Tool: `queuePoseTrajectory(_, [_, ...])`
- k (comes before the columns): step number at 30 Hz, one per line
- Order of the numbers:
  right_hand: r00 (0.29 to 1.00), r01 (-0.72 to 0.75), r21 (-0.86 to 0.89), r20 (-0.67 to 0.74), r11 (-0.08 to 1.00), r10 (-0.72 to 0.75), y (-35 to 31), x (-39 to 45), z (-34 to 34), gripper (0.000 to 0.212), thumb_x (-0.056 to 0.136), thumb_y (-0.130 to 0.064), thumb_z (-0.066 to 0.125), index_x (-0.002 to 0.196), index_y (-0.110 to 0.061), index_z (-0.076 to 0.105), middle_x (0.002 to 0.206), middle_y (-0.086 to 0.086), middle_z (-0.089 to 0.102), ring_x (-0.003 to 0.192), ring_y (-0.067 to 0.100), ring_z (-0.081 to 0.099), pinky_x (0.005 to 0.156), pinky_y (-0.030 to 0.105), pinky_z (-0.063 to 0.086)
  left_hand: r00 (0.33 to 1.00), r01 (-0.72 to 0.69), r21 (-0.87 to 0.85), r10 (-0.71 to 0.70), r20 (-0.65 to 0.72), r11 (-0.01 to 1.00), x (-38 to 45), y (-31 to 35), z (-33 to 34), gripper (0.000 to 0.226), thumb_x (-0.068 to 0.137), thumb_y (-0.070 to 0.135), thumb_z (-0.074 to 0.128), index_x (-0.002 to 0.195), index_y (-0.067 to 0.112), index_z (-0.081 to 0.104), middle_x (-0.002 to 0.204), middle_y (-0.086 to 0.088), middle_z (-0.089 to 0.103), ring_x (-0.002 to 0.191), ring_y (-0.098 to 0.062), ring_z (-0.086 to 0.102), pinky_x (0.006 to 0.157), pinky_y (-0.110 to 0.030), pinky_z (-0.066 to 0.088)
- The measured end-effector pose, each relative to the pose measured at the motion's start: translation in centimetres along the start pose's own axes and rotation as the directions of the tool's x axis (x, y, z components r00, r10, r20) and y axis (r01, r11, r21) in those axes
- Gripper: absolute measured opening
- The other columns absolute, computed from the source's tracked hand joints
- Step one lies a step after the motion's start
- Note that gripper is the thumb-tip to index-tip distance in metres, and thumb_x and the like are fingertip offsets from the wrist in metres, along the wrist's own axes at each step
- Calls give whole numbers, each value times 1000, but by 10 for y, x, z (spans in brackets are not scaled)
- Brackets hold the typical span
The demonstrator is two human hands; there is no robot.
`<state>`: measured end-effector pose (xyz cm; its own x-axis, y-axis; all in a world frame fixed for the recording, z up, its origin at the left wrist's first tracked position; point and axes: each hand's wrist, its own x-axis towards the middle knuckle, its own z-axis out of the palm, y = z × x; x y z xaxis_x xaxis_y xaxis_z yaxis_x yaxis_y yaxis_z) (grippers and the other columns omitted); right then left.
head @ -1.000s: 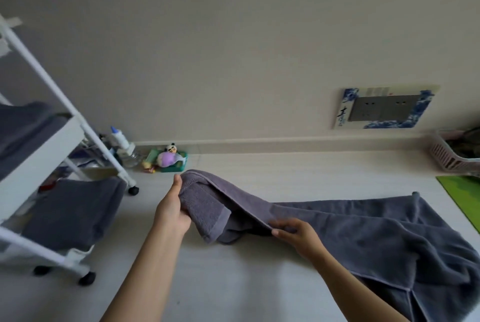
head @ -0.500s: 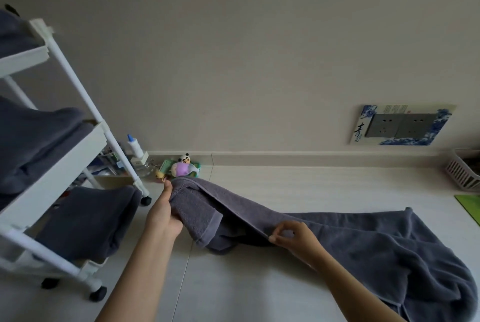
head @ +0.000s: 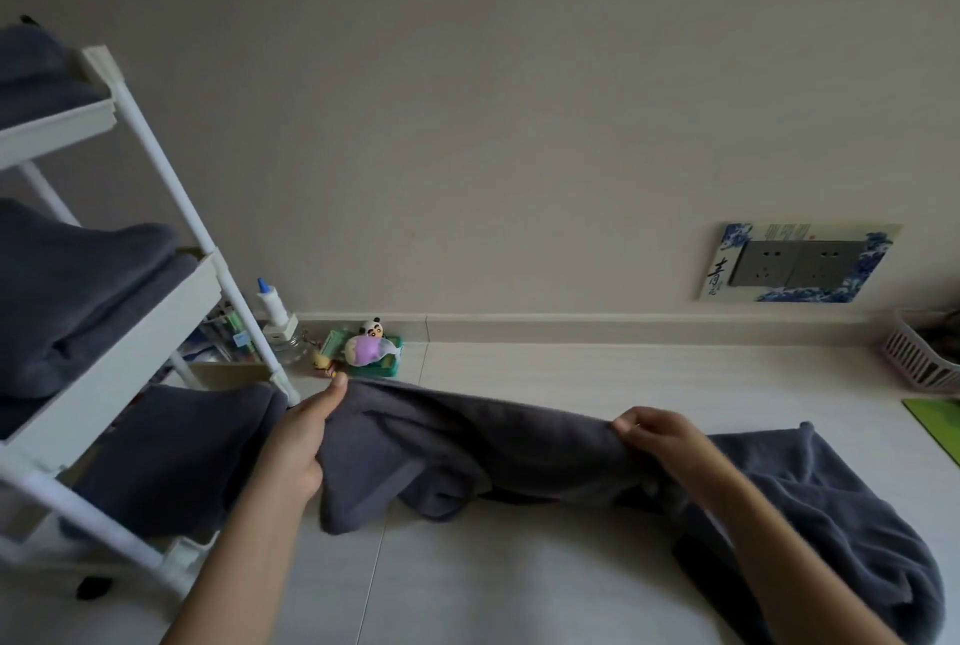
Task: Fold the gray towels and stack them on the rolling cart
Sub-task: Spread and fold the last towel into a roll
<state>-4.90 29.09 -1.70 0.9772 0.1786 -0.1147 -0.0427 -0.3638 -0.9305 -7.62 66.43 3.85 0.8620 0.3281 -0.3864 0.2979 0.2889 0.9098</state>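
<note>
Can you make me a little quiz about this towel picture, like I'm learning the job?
1. True or false: both hands grip the same towel.
2. Which hand is nearer the cart? A) left hand B) right hand
3. Fill in: the pink basket sits on the floor by the ____.

Key: 1. True. 2. A. 3. wall.
</note>
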Motion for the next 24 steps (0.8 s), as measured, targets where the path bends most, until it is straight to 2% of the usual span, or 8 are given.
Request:
queuePoseTrajectory(5, [984,-36,77,178,996,21,-44,-19,-65,28,78,-35,66,71,-8,66,67,5,62,67,14,54,65,25,43,971,-198,509,98,217,838,-2,25,-17,5,81,18,70,83,15,72,81,8,73,92,-8,61,83,-19,40])
queuePoseTrajectory(8, [962,-95,99,264,991,66,-54,-18,-81,58,51,-60,82,73,-8,67,71,8,63,66,14,57,61,22,48,950,-250,611,70,303,751,4,41,-7,3,79,18,71,81,17,74,79,10,73,89,-7,60,78,-12,41])
queuePoseTrajectory(11, [950,-121,211,308,970,52,-57,-14,-92,59,53,-55,83,75,-3,63,70,10,60,64,16,55,60,23,48,947,-227,629,18,320,743,15,55,5,15,77,23,72,83,10,74,81,3,74,88,-13,62,82,-14,46])
queuePoseTrajectory(14, [980,-136,90,160,987,120,-50,2,-93,41,73,-45,72,75,-5,63,72,8,58,70,18,50,67,27,41,957,-240,686,49,285,687,39,56,23,22,77,27,75,93,12,75,107,3,67,106,-13,57,103,-27,36])
queuePoseTrajectory(17, [988,-153,-348,-52,925,144,-32,32,-89,23,87,-34,64,74,-15,66,76,1,63,71,12,54,70,27,38,961,-268,828,74,267,492,71,32,52,24,81,23,72,95,3,73,102,2,58,111,-14,51,90,-21,34])
queuePoseTrajectory(20, [975,-221,-514,-89,829,204,-12,57,-84,20,89,-33,61,80,-17,67,83,0,65,77,12,56,72,25,39,982,-178,940,-11,190,291,97,2,76,19,86,26,67,93,10,72,101,-4,66,107,-25,58,84,-24,41])
queuePoseTrajectory(22, [967,-253,-515,-153,819,202,-1,70,-80,20,89,-33,60,81,-16,67,87,4,66,82,19,58,71,27,41,985,-146,963,120,121,226,105,-11,86,16,88,29,62,94,18,72,106,-5,69,103,-26,60,86,-28,44])
queuePoseTrajectory(24, [940,-275,-453,-314,848,137,3,92,-79,20,90,-31,60,83,-13,65,91,9,67,85,25,59,70,29,41,907,-202,969,400,131,141,114,-17,98,19,90,27,56,101,22,71,109,-6,68,105,-28,58,88,-34,41])
